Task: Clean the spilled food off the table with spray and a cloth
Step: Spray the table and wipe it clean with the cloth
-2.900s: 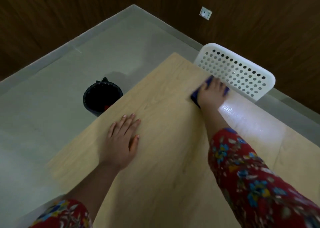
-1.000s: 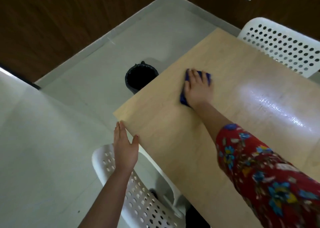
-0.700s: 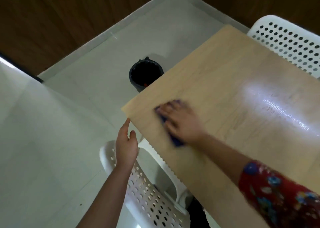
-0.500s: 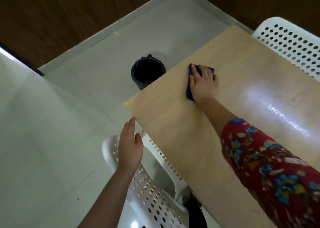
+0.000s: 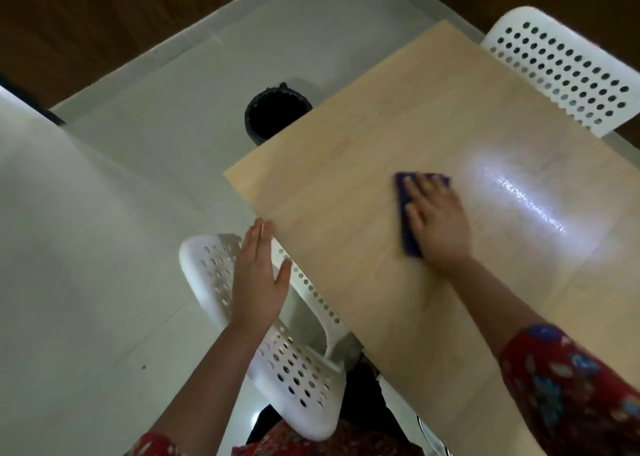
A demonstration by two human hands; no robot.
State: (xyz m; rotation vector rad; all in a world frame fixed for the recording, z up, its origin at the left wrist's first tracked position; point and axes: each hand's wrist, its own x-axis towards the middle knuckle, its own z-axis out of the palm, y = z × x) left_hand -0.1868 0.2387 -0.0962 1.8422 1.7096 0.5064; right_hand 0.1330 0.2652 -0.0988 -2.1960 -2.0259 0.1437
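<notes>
The right hand [image 5: 437, 218] lay flat and spread on the blue cloth [image 5: 407, 227], pressing it onto the table [image 5: 346, 185] near a shiny wet patch [image 5: 526, 206]. The left hand [image 5: 258, 279] was open, holding nothing. The cloth looked soft and light, best pushed from on top.
</notes>
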